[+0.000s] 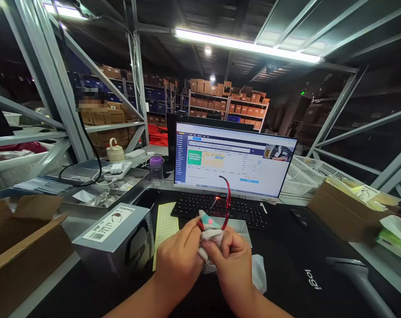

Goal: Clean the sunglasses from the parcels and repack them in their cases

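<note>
Both of my hands meet above the desk mat, in front of the keyboard (216, 207). A pale cloth (213, 237) with a teal and pink patch is bunched between them. My left hand (178, 252) has its fingers closed on the cloth's left side. My right hand (234, 260) pinches the cloth with thumb and bent fingers. From the cloth rises the curved red and black band of what look like headphones (227, 203); the lower part is hidden by cloth and fingers. Behind my hands lies a shallow clear tray (243, 227). A whitish bag or wrapper (259, 274) lies beside my right wrist.
A grey box (117, 247) with a white label stands left, beside an open carton (24, 238). The monitor (233, 159) is ahead. At right are a mouse (299, 217), a barcode scanner (355, 274), a carton (335, 212) and a tissue pack (395, 238).
</note>
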The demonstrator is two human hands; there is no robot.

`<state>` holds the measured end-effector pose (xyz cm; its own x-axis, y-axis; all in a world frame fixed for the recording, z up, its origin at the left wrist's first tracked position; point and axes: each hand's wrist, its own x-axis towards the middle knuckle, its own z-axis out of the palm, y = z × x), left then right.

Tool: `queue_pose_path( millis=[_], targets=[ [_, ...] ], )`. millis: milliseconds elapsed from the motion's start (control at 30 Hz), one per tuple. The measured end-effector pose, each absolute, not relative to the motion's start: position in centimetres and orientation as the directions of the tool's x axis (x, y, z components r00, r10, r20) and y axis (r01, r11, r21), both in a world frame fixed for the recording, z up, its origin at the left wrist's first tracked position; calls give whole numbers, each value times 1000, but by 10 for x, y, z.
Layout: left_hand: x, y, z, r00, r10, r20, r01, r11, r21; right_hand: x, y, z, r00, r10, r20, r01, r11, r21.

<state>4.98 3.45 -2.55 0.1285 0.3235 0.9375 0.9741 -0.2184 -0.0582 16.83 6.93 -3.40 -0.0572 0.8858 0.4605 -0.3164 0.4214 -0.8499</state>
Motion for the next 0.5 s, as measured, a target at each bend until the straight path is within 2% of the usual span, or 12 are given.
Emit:
queue_pose_path(
  millis=[133,200,267,500],
  targets=[
    [51,35,-28,135,286,949,969,-239,-66,176,70,-27,-175,936,305,-371,224,-901],
    [52,36,-28,149,258,955,963,-258,-81,180,72,-22,-265,941,210,-433,79,-898],
    [52,38,-28,169,267,949,949,-305,-83,184,73,-16,-316,933,173,-471,4,-882],
    [49,42,-32,220,298,929,908,-411,-84,193,78,-2,-257,934,248,-355,148,-923]
  ],
)
